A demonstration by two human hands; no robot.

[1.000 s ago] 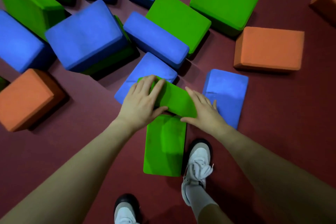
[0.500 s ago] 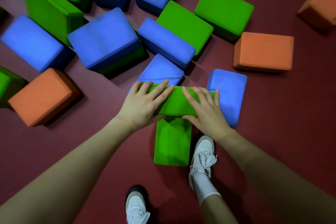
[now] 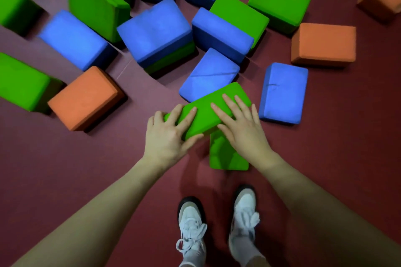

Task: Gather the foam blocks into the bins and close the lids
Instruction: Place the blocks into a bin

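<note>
While both hands clasp it from above, the green rectangular foam block sits directly under the fingers in the head view, its long axis running from near-left to far-right across the body. The left hand wraps the near-left end, fingers curled over the top face and thumb tucked under the near edge; the right hand lies over the far-right half, fingers spread fairly flat on top, thumb under the near side. Neither hand is nearer, since each has an end. A second green foam block lies on the dark red floor just beneath, long axis pointing away from the body, partly covered by the held one. A blue foam block lies just beyond the far edge, and another blue foam block lies just to the right, so room is tight far and right. Open floor lies to the near-left, and the white shoes stand near. No bin is in view, so the block probably has to be lifted straight up and carried off out of frame.
</note>
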